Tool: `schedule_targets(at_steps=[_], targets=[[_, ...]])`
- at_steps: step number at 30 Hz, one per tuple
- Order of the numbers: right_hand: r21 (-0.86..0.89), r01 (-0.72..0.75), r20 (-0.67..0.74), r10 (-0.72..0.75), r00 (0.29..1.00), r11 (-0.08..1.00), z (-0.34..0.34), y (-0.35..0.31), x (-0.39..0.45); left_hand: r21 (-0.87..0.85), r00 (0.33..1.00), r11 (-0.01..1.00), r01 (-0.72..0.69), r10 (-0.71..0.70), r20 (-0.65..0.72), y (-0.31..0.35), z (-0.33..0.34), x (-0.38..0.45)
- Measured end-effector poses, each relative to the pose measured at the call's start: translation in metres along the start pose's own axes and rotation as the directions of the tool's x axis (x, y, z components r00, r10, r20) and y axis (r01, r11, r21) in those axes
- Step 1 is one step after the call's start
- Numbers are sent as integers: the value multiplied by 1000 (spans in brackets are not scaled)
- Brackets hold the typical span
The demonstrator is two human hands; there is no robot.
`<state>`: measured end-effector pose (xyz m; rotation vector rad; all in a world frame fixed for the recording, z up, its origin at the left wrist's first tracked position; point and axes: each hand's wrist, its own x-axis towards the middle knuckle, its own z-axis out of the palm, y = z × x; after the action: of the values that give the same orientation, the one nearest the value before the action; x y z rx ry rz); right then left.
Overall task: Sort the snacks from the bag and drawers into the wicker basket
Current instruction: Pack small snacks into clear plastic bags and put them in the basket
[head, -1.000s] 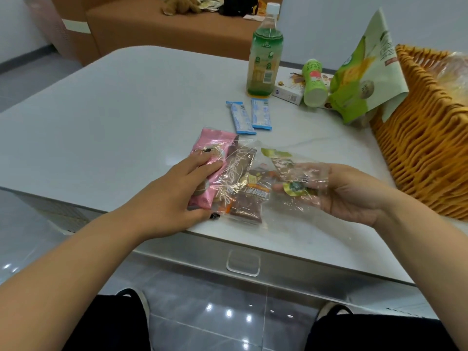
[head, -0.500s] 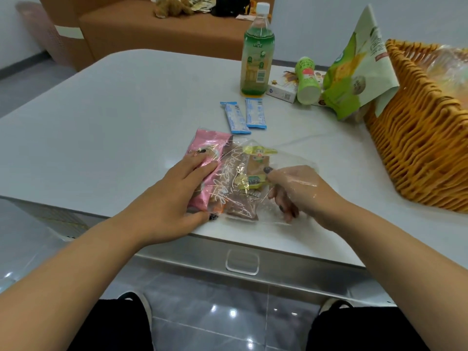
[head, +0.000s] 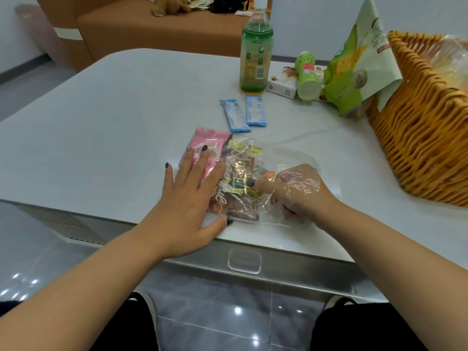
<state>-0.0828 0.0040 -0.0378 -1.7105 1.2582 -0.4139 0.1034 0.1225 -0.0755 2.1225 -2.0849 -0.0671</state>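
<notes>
We have the clear bag lying at the near edge of the counter, its snacks bunched at the left end. Our left hand rests flat on it with straight fingers over the pink packet, its grip released and only pinning. Our right hand is inside the bag's open right end, fingers curled, though through the film we cannot tell if its grip holds a snack. To do this well, we should keep pinning while drawing one packet out rightward, so the bag does not slide over the edge. The wicker basket stands to the right, with bare counter between; the two blue bars and bottle lie farther off.
</notes>
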Motion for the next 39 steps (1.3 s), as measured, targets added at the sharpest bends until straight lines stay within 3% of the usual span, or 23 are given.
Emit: schedule_targets(at_steps=[6, 10, 14, 19, 23, 27, 30, 32, 34, 37, 39], targets=[[-157, 62, 21, -60, 998, 986, 3, 0, 0, -2, 1000, 1000, -7, 7, 1, 7, 0, 0], [-116, 119, 230, -90, 969, 986, -15, -7, -6, 31, 999, 999, -35, 36, -36, 23, -3, 6], [-289, 111, 371, 4, 929, 951, -38, -13, -5, 108, 992, 990, -91, 99, -74, 38, 3, 17], [-440, -63, 290, 209, 934, 896, -64, -6, 1, 204, 977, 966, -156, 181, -111, 38, 9, 20], [-490, -146, 200, 274, 941, 859, -82, 3, 3, 291, 958, 927, -238, 274, -90, 32, 12, 17], [-516, -191, 152, 309, 939, 835, -91, 11, 1, 245, 939, 932, -268, 309, -151, 33, 11, 18], [-533, -196, 99, 290, 952, 823, -97, 12, 0, 104, 929, 960, -261, 279, -243, 33, 0, 26], [-545, -177, 47, 241, 969, 819, -99, 12, 0, -112, 909, 957, -266, 211, -360, 31, -11, 34], [-547, -124, -15, 138, 990, 828, -100, 10, 3, -391, 890, 889, -239, 39, -454, 31, -27, 40], [-429, -8, -104, -41, 994, 903, -99, 5, 4, -731, 839, 662, -163, -297, -456, 34, -60, 43], [-230, 81, -145, -116, 983, 970, -95, -2, 1, -911, 810, 392, -127, -490, -323, 31, -80, 43]])
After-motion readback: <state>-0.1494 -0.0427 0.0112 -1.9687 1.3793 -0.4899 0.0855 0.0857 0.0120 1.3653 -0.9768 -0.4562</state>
